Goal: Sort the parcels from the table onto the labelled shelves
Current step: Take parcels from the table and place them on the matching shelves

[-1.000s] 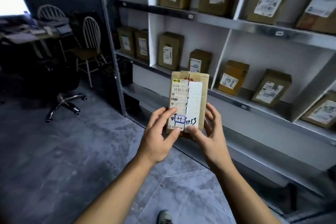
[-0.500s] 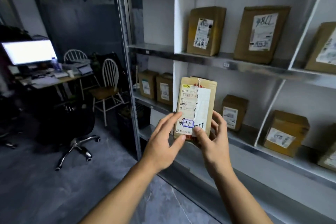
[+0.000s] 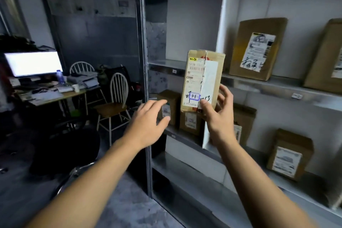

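Note:
A tall brown cardboard parcel [image 3: 203, 79] with a white label and a blue-boxed "H" is held upright in front of the metal shelf unit [image 3: 162, 64]. My right hand [image 3: 220, 116] grips its lower right corner, thumb on the front and fingers behind. My left hand [image 3: 148, 124] hovers to the left of the parcel, apart from it, with relaxed fingers holding nothing. The parcel stands level with the upper shelf, whose left bay is bare behind it.
Other labelled parcels stand on the shelves: one large box [image 3: 257, 50] on the upper shelf, small ones [image 3: 170, 105] below, another [image 3: 288, 155] lower right. A white divider [image 3: 227, 24] splits the bays. A desk, monitor [image 3: 33, 63] and chairs [image 3: 114, 105] are at left.
My left hand has let go of the parcel and moved left. My right hand alone has raised the parcel toward the upper shelf as the view lifted and came closer to the shelves.

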The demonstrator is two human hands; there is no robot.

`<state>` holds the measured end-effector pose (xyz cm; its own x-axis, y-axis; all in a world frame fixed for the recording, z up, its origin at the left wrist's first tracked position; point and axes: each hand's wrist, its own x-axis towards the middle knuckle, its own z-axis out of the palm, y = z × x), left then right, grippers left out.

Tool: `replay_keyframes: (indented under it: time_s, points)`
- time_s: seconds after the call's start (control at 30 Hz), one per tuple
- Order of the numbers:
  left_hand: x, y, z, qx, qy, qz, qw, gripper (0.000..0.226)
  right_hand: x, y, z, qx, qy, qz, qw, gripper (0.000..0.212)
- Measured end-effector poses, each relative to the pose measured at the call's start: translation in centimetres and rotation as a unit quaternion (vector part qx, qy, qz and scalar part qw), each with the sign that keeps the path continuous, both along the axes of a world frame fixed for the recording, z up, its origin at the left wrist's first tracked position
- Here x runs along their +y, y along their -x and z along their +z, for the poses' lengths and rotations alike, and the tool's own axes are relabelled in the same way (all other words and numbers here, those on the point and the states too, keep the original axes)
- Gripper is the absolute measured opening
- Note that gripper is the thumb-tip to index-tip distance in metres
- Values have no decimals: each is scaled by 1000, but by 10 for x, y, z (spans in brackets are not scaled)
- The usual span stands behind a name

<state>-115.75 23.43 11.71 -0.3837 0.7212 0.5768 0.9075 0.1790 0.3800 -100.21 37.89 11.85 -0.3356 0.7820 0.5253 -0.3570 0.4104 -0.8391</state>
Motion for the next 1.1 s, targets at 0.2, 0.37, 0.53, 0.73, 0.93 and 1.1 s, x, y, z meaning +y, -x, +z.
replay_keyframes:
  time_s: [0.2,0.37,0.53,0.73,0.93,1.1]
  points:
    - [35,134,27,121,136,34,983,54,46,117,37,-8,-26,-46,999,63]
    - [74,216,45,137,134,14,981,53,92,197,64,-6,-50,-93,994,65]
    - [111,271,38,97,104,-2,990,51,136,262,81,-29,-55,-123,990,67]
    - [171,338,38,124,100,-28,987,52,197,332,93,-87,-83,-166,979,63]
    - [228,382,46,151,76,-63,984,51,238,369,99,-167,-90,-215,958,73]
    - [254,392,37,148,75,-127,978,52,251,382,95,-219,-76,-255,939,76]
